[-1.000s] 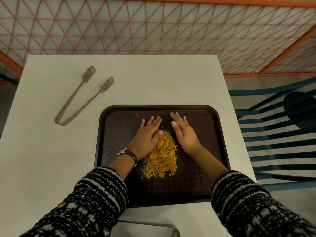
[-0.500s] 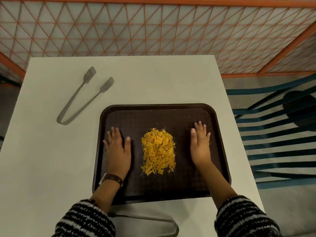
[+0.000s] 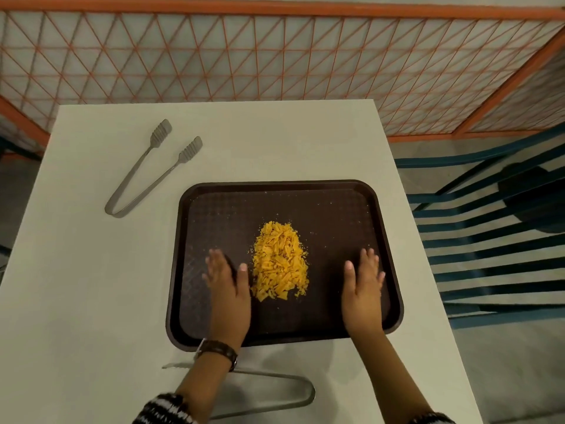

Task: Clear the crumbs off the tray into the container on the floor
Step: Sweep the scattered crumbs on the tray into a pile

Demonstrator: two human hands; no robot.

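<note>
A dark brown tray [image 3: 342,197] lies on the white table [image 3: 91,301]. A heap of yellow-orange crumbs [image 3: 279,261] sits in the tray's middle, with a few tiny specks scattered around it. My left hand [image 3: 227,290] lies flat and open on the tray just left of the heap, a watch on its wrist. My right hand [image 3: 363,289] lies flat and open on the tray right of the heap, near the tray's right rim. Neither hand holds anything. No container on the floor is visible.
Metal tongs [image 3: 146,172] lie on the table at the back left. A second pair of tongs [image 3: 275,390] lies at the near edge, partly under my left forearm. A teal slatted chair [image 3: 489,240] stands to the right. An orange mesh fence [image 3: 275,56] runs behind the table.
Both hands have left the crumb heap, spread apart to either side and drawn back toward me. The crumbs stay gathered in one heap.
</note>
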